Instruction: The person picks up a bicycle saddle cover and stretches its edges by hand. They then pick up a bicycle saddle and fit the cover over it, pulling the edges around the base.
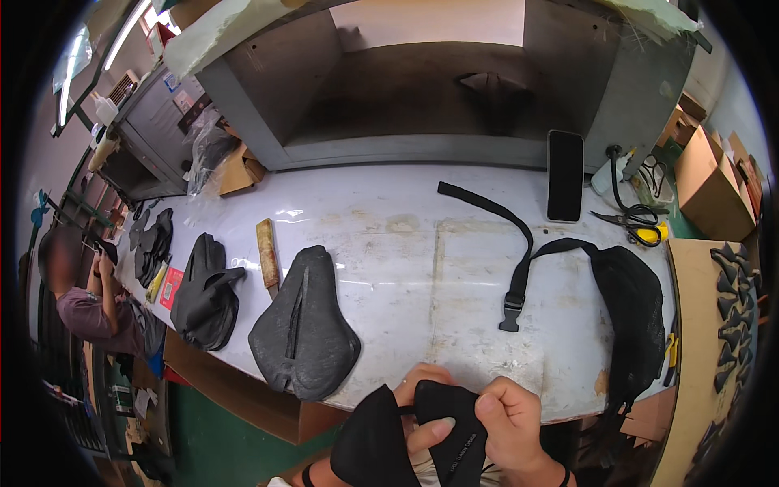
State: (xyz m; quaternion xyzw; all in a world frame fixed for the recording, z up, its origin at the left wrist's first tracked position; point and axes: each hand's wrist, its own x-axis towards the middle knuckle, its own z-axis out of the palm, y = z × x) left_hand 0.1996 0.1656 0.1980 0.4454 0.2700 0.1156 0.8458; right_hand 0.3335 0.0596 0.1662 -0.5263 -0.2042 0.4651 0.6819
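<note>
At the table's front edge, my left hand (423, 438) and my right hand (513, 422) hold a black saddle-shaped cover (450, 418) with small pale lettering. The left thumb presses on its face while the other left fingers are partly hidden behind it. My right fingers are curled closed at its right edge. A wider black part (373, 442) hangs over my left hand, and I cannot tell how the two join. Nearest on the table lies a dark grey bicycle saddle (304, 329) with a long central groove, beside a knife with a worn wooden handle (266, 252).
More dark saddle pieces (207, 296) lie at left. A black waist bag (629, 316) with a buckled strap (513, 308), a phone (565, 174) and scissors (637, 219) are at right. A grey metal cabinet (422, 150) stands behind. Another person (97, 308) works at far left.
</note>
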